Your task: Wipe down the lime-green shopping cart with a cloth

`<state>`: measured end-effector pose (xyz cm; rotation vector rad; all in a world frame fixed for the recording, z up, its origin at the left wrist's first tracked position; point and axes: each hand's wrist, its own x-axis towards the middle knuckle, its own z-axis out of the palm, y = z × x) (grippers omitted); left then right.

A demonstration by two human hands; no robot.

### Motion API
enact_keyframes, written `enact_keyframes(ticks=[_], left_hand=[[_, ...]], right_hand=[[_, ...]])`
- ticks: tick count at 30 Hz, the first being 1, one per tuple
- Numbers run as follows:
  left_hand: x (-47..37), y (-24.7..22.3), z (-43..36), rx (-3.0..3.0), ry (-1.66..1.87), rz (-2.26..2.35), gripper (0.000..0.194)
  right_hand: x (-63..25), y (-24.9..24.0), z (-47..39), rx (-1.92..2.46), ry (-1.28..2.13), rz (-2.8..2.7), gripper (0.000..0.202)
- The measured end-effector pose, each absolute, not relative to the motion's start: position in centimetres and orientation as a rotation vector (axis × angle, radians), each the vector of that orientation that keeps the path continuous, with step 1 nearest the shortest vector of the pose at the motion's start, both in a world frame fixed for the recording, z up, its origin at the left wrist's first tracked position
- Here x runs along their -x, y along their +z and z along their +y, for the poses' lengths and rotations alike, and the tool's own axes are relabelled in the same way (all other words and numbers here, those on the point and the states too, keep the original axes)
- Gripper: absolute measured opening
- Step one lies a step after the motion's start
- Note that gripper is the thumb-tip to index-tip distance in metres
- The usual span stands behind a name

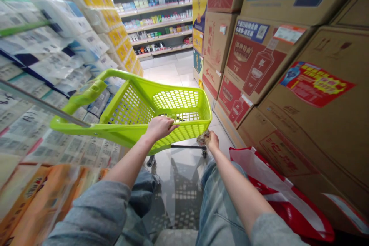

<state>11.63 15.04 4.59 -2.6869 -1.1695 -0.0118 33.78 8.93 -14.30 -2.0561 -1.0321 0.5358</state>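
Observation:
A lime-green plastic shopping cart [184, 89] stands crosswise in front of me, its handle end to the left. My left hand [160, 127] is closed over the near rim of its basket, around the middle of that side. Low by the basket's right end, my right hand [212, 141] is closed on a crumpled, mottled cloth [203, 137]. The cloth is just under the basket's corner, above a cart wheel; whether it touches the cart I cannot tell. Part of the cloth is hidden by my fingers.
Stacked cardboard boxes [276, 138] wall the right side, with a red and white bag [259, 173] beside my right arm. Packs of tissue paper [57, 84] pile up on the left. Behind the cart, tiled floor [170, 65] leads to shelves [161, 19] of small goods.

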Motion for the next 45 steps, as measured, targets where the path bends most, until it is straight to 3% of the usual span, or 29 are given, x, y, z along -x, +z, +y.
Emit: enact_keyframes(ticks=[11,19,25,37,45], left_hand=[[-11.8,4.2,15.8,2.659,-0.077,-1.171,0.053],[-12.1,4.3,15.7,2.649,-0.052,-1.196,0.046],[-12.3,4.4,15.5,2.646,-0.032,-1.199,0.040],[-12.6,4.1,15.5,2.671,-0.047,-1.224,0.033],[-12.2,4.3,15.1,2.698,-0.029,-1.266,0.030]], right_hand=[[-33.3,-10.7,8.8,1.626,0.493,-0.884,0.020],[-32.1,-10.9,9.4,1.715,0.501,-0.804,0.018],[-32.0,-8.8,8.9,1.620,0.180,-0.784,0.033],[-28.0,-4.7,9.3,1.581,0.078,-1.294,0.017],[-35.3,-4.2,8.1,1.800,-0.120,-1.060,0.022]])
